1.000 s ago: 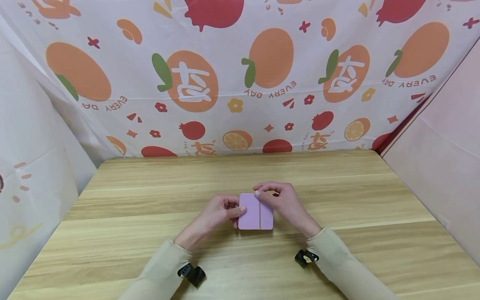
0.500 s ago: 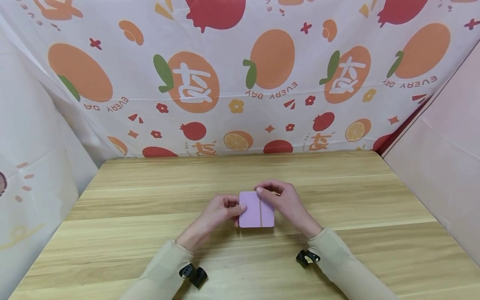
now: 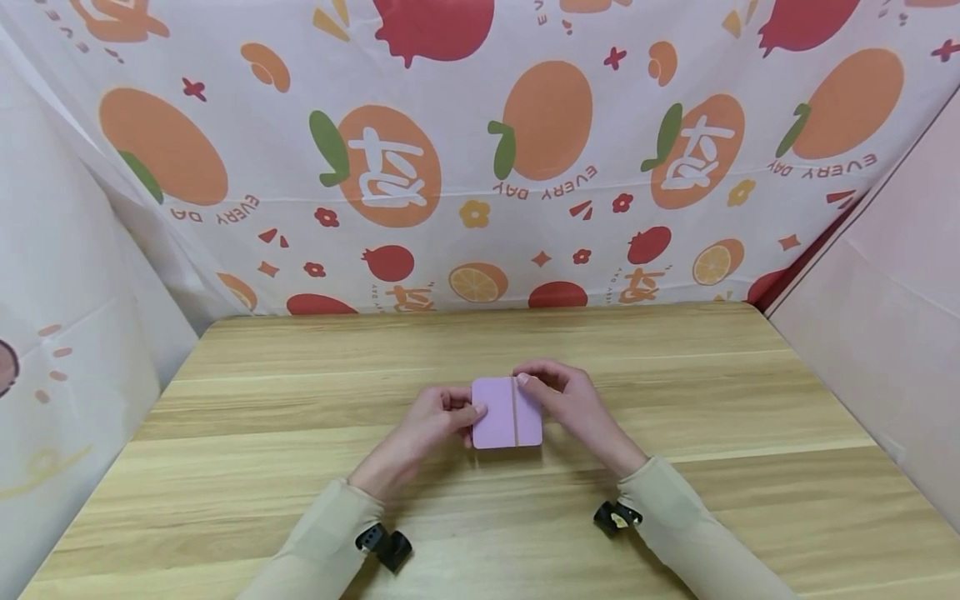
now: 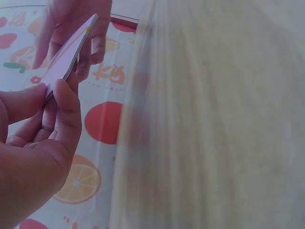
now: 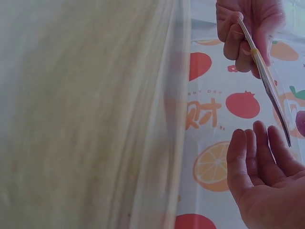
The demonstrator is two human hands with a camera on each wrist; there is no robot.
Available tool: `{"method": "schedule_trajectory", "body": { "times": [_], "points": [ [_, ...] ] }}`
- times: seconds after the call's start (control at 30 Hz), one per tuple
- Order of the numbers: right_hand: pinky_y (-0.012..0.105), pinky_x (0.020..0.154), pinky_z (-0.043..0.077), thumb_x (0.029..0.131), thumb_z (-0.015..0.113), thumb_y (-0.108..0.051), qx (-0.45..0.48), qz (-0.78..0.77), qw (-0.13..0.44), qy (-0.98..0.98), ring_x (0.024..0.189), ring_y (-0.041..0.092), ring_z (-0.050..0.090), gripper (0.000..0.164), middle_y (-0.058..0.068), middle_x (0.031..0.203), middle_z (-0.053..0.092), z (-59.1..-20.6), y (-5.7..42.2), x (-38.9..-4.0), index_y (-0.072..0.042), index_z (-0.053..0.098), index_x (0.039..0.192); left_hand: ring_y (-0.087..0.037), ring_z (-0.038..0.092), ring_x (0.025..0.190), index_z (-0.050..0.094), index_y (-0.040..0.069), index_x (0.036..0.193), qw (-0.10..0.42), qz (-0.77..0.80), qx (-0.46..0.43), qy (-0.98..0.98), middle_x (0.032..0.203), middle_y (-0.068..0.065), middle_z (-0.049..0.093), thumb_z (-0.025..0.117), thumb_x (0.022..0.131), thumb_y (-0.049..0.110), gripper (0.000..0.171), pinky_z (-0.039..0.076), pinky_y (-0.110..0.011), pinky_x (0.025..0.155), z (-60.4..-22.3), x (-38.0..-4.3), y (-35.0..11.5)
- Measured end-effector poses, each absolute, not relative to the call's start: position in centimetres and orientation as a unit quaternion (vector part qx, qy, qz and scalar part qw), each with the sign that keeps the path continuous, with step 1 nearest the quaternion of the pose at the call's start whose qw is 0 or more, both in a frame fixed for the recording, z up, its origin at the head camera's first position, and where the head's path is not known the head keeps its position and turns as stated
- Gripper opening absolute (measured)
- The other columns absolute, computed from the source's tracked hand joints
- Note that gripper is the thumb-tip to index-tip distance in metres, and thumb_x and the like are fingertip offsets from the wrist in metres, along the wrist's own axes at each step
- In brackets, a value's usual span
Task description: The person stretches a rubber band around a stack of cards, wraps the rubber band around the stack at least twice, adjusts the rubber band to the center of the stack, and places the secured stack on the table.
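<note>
A small lilac notebook [image 3: 493,421] with rounded corners is held off the table, with a thin yellowish band [image 3: 515,417] running across its cover. My left hand [image 3: 438,421] pinches its left edge, thumb on the cover and curled fingers behind. Seen from the left wrist, the notebook [image 4: 66,55] is thin and edge-on, and the band crosses it near the far end. My right hand [image 3: 573,404] is at the top right corner, thumb tip by the band's upper end. In the right wrist view its fingers [image 5: 264,157] are extended and spread behind the notebook; contact there is unclear.
Beneath the hands is a wood-grain table [image 3: 300,400]. A white cloth [image 3: 465,150] printed with fruit hangs at its back edge, and pale cloths hang at both sides. Black wrist cameras [image 3: 384,547] are strapped over the beige sleeves [image 3: 682,517].
The notebook has shifted slightly up and to the left in the head view, together with my left hand. My right thumb tip has moved from the band's left to just right of it.
</note>
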State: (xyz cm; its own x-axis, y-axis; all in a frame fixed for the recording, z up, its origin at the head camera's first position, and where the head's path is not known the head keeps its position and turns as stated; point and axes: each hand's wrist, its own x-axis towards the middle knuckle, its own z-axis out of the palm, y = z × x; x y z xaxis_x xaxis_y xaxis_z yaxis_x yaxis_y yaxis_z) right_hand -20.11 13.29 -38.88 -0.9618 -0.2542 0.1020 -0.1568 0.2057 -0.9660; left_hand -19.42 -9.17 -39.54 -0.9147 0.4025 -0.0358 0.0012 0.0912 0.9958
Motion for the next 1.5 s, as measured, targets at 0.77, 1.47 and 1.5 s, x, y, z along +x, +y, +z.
{"method": "schedule_trajectory", "body": {
  "times": [0.77,1.47,1.5],
  "points": [
    [0.034,0.085,0.048,0.089,0.072,-0.026,-0.181,-0.557,0.14,0.799,0.097,0.02,0.06,0.032,0.003,0.105,0.07,-39.9,13.1,-20.0,-0.005,0.071,0.114,-0.016,0.055,0.062,0.064,-0.007,0.09,0.124,0.676,0.091,0.72,0.073,-0.007,0.06,0.06,0.094,0.003,0.011,0.049,-0.026,0.059,-38.6,-20.1,-10.3],
    [0.034,0.082,0.046,0.087,0.074,-0.024,-0.173,-0.548,0.152,0.804,0.092,0.018,0.058,0.027,0.004,0.1,0.071,-39.5,12.9,-19.5,-0.004,0.074,0.105,-0.016,0.054,0.06,0.064,-0.006,0.089,0.1,0.676,0.069,0.727,0.073,-0.007,0.06,0.061,0.094,0.002,0.01,0.048,-0.028,0.061,-37.8,-19.8,-10.2],
    [0.033,0.08,0.046,0.087,0.074,-0.023,-0.171,-0.549,0.151,0.804,0.09,0.017,0.058,0.027,0.004,0.098,0.071,-39.6,12.9,-19.5,-0.003,0.074,0.104,-0.016,0.054,0.06,0.063,-0.006,0.088,0.098,0.676,0.07,0.727,0.073,-0.007,0.06,0.061,0.094,0.002,0.011,0.048,-0.028,0.061,-37.8,-19.7,-10.1]
  ]
}}
